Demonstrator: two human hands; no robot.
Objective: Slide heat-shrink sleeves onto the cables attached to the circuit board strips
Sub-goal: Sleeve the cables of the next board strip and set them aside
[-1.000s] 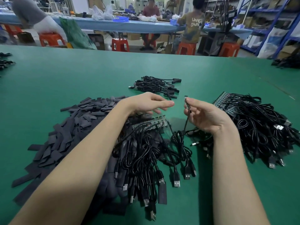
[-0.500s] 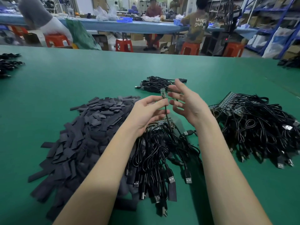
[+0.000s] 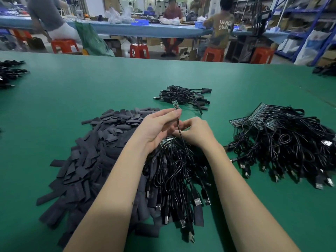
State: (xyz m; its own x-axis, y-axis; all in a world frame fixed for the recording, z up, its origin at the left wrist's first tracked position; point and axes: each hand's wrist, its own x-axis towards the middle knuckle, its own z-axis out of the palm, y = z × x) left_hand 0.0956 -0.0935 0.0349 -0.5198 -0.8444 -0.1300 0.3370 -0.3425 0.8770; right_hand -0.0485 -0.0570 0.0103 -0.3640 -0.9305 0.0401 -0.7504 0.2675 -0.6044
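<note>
One cable (image 3: 179, 128) pinched between left fingers (image 3: 175, 113).

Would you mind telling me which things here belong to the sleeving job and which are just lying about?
Job:
- cable, in left hand
- small board
- right hand
- sleeves
- cable piles

Lying about:
- stools
- far table

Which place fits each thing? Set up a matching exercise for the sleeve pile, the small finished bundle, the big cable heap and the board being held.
Things:
1. heat-shrink sleeve pile
2. small cable bundle
3. big cable heap with board strips
4. small circuit board

Places:
A. pinched by the left hand
B. far centre of the green mat
C. left of the arms
D. right of the arms

Pairs: 1-C, 2-B, 3-D, 4-A
</note>
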